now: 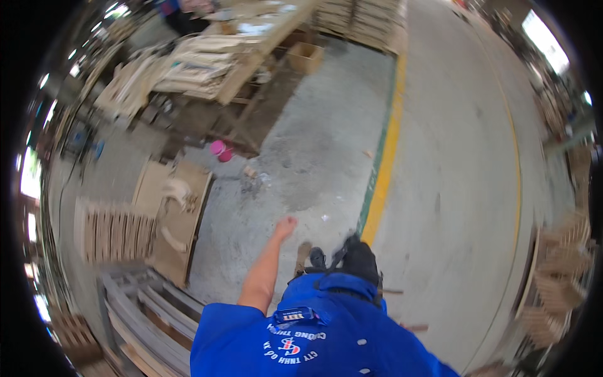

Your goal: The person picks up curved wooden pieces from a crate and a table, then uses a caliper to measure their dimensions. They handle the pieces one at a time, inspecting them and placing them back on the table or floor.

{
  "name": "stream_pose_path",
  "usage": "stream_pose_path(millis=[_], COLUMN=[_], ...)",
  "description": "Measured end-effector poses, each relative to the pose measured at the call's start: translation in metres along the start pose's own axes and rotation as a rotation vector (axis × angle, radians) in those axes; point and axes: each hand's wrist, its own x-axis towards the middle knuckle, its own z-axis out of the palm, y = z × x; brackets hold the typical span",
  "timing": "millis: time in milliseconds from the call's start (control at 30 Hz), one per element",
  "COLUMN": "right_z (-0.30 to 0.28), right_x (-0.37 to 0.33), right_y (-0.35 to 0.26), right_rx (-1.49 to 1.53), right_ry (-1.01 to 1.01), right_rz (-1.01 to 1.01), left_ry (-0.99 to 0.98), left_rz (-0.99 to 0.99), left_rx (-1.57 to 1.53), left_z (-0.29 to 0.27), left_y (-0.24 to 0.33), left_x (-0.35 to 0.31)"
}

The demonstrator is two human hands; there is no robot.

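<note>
My left hand (286, 227) swings out ahead of my body over the grey floor, slightly blurred. Its fingers look curled in, and nothing shows in them. My right hand is out of sight behind my blue shirt (364, 333). Past the shirt's right side stick out the ends of two thin brown pieces (394, 291), which look like wood; what holds them is hidden. Below me show my dark trousers and shoes (318, 257).
Ahead left, a workbench (235, 85) bears pale wooden parts (201, 63). A pink bucket (221, 151) stands by its leg. Nearer lie a board (200, 220) with curved pieces and a slatted stack (119, 235). A yellow line (391, 138) runs along the floor; wooden stacks (556, 283) stand right.
</note>
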Motion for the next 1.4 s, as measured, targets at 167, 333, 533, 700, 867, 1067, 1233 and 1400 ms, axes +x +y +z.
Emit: stream_pose_path(millis=[167, 333, 533, 700, 867, 1067, 1233, 1400], right_z=[0.085, 0.259, 0.36, 0.417, 0.383, 0.294, 0.242, 0.21], right_x=[0.067, 0.021, -0.012, -0.099, -0.216, -0.285, -0.288, -0.267], right_y=[-0.037, -0.028, -0.013, -0.036, -0.102, -0.116, -0.1, -0.088], right_rx=[-0.086, 0.024, 0.135, 0.353, 0.233, 0.373, 0.545, 0.622], right_ry=[-0.22, -0.23, -0.304, -0.459, -0.28, -0.315, -0.426, -0.419], right_rz=[-0.045, -0.057, -0.216, -0.48, -0.703, -0.846, -0.831, -0.804], left_ry=[-0.029, -0.089, -0.456, -0.674, -0.782, -0.511, -0.695, -0.889], left_rz=[0.321, 0.051, -0.312, -0.238, -0.035, 0.255, 0.216, 0.227], left_rx=[-0.348, -0.182, 0.232, 0.252, 0.159, -0.037, 0.207, 0.357], left_z=[-0.039, -0.093, -0.117, -0.129, -0.134, -0.143, -0.092, -0.066], left_y=[0.133, 0.142, 0.129, 0.171, 0.235, 0.35, 0.319, 0.287], left_x=[0.139, 0.176, 0.185, 0.243, 0.35, 0.436, 0.425, 0.375])
